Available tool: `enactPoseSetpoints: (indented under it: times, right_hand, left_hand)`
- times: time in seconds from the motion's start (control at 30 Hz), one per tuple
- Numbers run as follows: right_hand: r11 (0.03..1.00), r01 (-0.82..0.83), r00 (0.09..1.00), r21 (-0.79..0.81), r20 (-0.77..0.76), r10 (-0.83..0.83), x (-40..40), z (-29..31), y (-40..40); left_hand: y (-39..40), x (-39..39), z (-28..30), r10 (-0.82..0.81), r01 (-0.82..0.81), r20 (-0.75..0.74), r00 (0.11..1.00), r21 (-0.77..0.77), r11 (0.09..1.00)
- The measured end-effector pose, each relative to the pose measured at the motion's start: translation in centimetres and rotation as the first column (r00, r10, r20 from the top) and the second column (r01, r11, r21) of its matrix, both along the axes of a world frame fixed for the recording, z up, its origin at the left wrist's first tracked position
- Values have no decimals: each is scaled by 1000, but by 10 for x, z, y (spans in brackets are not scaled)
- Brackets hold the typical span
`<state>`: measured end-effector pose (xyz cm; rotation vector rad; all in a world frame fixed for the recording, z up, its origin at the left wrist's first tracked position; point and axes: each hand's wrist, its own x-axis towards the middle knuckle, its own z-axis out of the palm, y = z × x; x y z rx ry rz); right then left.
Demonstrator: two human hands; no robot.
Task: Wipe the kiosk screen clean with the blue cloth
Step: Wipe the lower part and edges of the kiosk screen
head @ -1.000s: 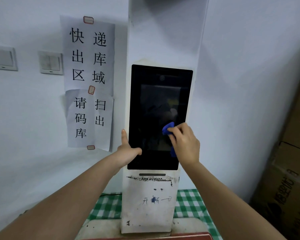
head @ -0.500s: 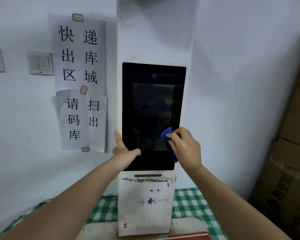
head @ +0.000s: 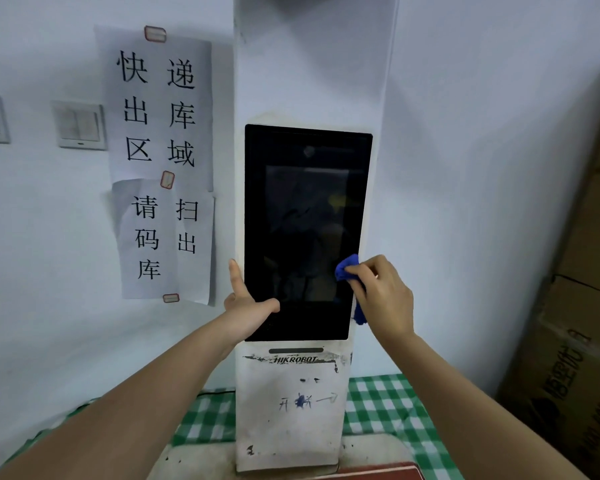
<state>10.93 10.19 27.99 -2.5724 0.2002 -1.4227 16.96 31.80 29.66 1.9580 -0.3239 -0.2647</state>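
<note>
A tall white kiosk point(head: 291, 410) stands against the wall with a dark screen point(head: 302, 216) set in its front. My right hand point(head: 383, 296) grips a bunched blue cloth point(head: 347, 268) and presses it against the screen's lower right edge; a tail of the cloth hangs below my palm. My left hand point(head: 246, 306) holds the kiosk's left side at the screen's lower corner, index finger pointing up along the edge and thumb lying across the black glass.
Paper signs point(head: 160, 161) with printed characters are taped to the wall left of the kiosk, beside two light switches point(head: 78, 124). A green checked cloth point(head: 388, 410) covers the table under the kiosk. Cardboard boxes point(head: 575, 323) are stacked at the right.
My right hand and the cloth have slid rightwards, from the screen's lower middle to its right edge. My left hand keeps its hold on the kiosk's left side.
</note>
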Motion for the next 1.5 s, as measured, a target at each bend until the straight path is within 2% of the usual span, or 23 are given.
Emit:
enactPoseSetpoints:
  times: [0.1, 0.27, 0.4, 0.5, 0.6, 0.67, 0.83, 1.0, 1.13, 1.27, 1.37, 1.5]
  right_hand:
    - [986, 2, 1000, -165, 17, 1, -4, 10, -4]
    - [996, 52, 989, 67, 135, -61, 7, 43, -3]
    - [984, 36, 982, 177, 174, -68, 11, 20, 2]
    - [984, 32, 994, 177, 95, -50, 4, -7, 4]
    - [990, 21, 999, 137, 40, -26, 0, -2, 0]
    - [994, 33, 997, 108, 60, -40, 2, 13, -1]
    - [973, 49, 981, 226, 172, -89, 13, 24, 4]
    - [989, 17, 999, 145, 47, -24, 0, -25, 9]
    - [999, 39, 999, -20, -7, -39, -3, -18, -1]
    - [996, 70, 993, 53, 88, -74, 5, -2, 2]
    - [991, 64, 992, 121, 98, -76, 7, -20, 8]
    - [997, 71, 997, 23, 8, -72, 0, -49, 5]
  left_hand:
    - [1, 0, 0, -5, 5, -4, 1000, 5, 1000]
    - [2, 0, 1, -12, 12, -15, 1000, 13, 1000]
    - [2, -1, 2, -6, 6, 4, 1000, 0, 1000]
    - [2, -1, 2, -5, 5, 12, 1000, 0, 1000]
    - [3, -1, 1, -4, 4, 8, 1000, 9, 1000]
    - [4, -2, 1, -6, 6, 3, 1000, 11, 1000]
    - [3, -3, 3, -18, 18, 4, 1000, 1, 1000]
    - [5, 0, 0, -30, 30, 2, 1000, -11, 1000]
    - [5, 0, -1, -38, 39, 24, 999, -24, 999]
    - [3, -2, -3, -41, 43, 53, 998, -48, 998]
    - [0, -2, -5, -28, 32, 82, 996, -45, 998]
    - [1, -2, -6, -10, 16, 93, 996, -63, 998]
